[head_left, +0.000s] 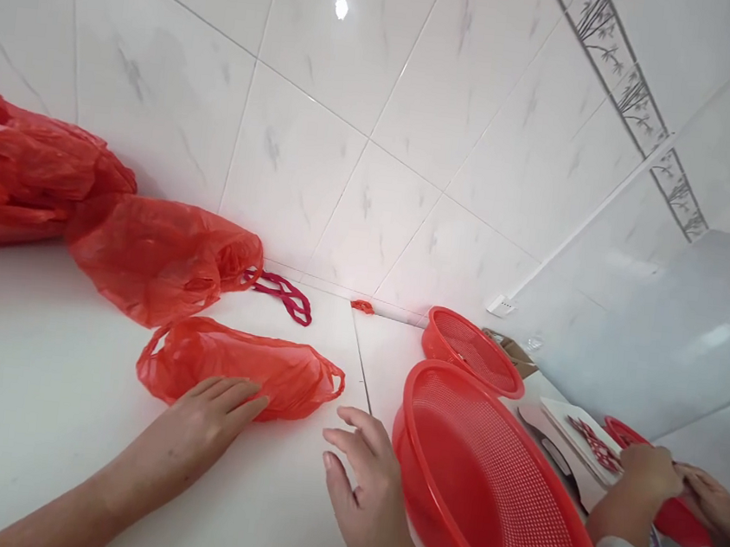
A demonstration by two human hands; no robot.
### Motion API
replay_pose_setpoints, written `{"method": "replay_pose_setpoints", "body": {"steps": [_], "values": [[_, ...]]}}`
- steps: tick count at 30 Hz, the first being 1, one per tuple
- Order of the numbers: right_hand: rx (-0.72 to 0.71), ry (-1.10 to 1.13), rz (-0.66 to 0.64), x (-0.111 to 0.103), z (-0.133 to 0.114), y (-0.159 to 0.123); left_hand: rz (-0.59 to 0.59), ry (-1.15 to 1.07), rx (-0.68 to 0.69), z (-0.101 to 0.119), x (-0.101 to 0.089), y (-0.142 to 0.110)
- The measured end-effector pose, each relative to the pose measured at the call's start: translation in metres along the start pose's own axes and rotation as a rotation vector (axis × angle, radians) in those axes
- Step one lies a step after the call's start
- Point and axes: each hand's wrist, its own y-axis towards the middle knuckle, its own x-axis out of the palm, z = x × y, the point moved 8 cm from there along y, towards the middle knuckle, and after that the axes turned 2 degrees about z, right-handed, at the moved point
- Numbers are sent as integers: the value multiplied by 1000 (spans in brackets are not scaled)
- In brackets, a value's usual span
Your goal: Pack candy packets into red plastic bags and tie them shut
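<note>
A red plastic bag lies on the white counter with its mouth gaping upward and its handle loops at both ends. My left hand rests on the bag's near edge, fingers stretched flat and together. Just right of the bag, my right hand hovers with fingers apart and curved, holding nothing. Close to that hand stands a large red plastic colander, whose visible inside is bare.
Filled red bags lean along the tiled wall at left, beside a dark pink strap. A second red colander stands behind the large one. At right, a co-worker's hands are near a white board with cut red-and-white pieces.
</note>
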Motion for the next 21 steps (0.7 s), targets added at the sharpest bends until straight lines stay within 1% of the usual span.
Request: {"method": "replay_pose_setpoints", "body": {"steps": [2, 5, 7, 9, 10, 12, 14, 17, 19, 21], "values": [[-22, -81, -30, -15, 1, -11, 23, 35, 52, 7, 0, -1], [-113, -185, -39, -50, -5, -18, 67, 45, 88, 18, -2, -1], [-168, -263, -38, -76, -6, -15, 88, 16, 119, 27, -5, -1], [-140, -353, -22, -99, 8, -1, 90, -30, 156, 37, -7, -1], [-83, -391, -13, -109, 22, 9, 78, -56, 171, 42, -7, 0], [112, -449, -22, -121, 67, 31, 32, -120, 186, 51, -5, 1], [282, -480, -71, -124, 121, 51, -30, -193, 175, 58, 0, 2], [461, -545, -160, -119, 200, 70, -157, -265, 144, 64, 14, 2], [526, -546, -198, -113, 239, 77, -238, -274, 101, 63, 24, 1], [526, -558, -155, -109, 260, 83, -277, -285, 44, 58, 30, 0]]}}
